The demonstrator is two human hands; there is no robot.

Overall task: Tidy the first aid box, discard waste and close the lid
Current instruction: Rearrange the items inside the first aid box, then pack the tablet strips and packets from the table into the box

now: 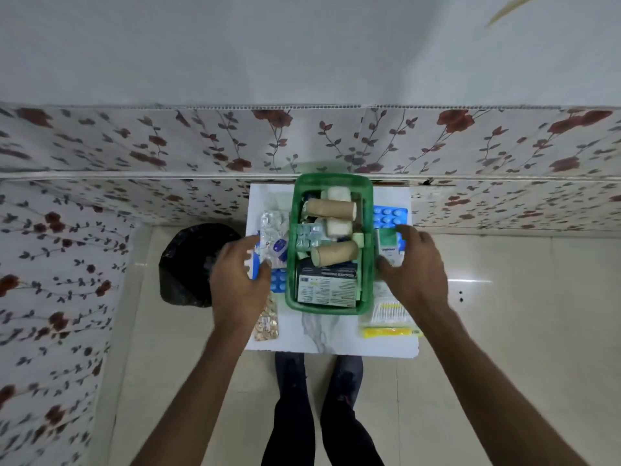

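Green first aid box (331, 306): frame centre on white worktop (336, 344), lid off, long axis running top-to-bottom | left hand (240, 280): grasping a blue-white packet (254, 264) left of box | right hand (415, 267): grasping a green-white carton (389, 247) right of box | black-lined bin (188, 264): left, on floor
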